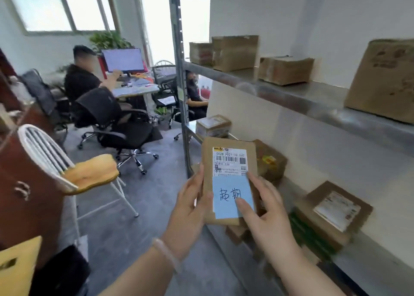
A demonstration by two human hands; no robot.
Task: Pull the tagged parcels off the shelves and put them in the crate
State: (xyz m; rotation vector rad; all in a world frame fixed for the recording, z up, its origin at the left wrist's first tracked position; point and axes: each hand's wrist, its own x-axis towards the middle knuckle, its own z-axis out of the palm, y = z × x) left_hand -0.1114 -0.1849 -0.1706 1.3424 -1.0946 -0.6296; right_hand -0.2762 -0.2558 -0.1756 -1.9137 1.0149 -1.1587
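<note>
I hold a flat brown parcel (226, 148) upright in front of the lower shelf. It carries a white shipping label and a blue handwritten tag (228, 188). My left hand (190, 208) grips its left edge. My right hand (266, 210) grips its right edge, thumb pressed on the tag. Other brown parcels lie on the metal shelves (291, 94): a labelled box (333, 208) at lower right, a small box (212, 125) behind my parcel, and several on the upper shelf (235, 52). A yellow crate's corner (18, 266) shows at bottom left.
A white chair with a yellow cushion (89, 172) stands left of me. A brown cabinet (26, 179) fills the left edge. Two people sit at desks beyond, one in a black office chair (116, 121). Grey floor lies between the chair and the shelf post (182, 94).
</note>
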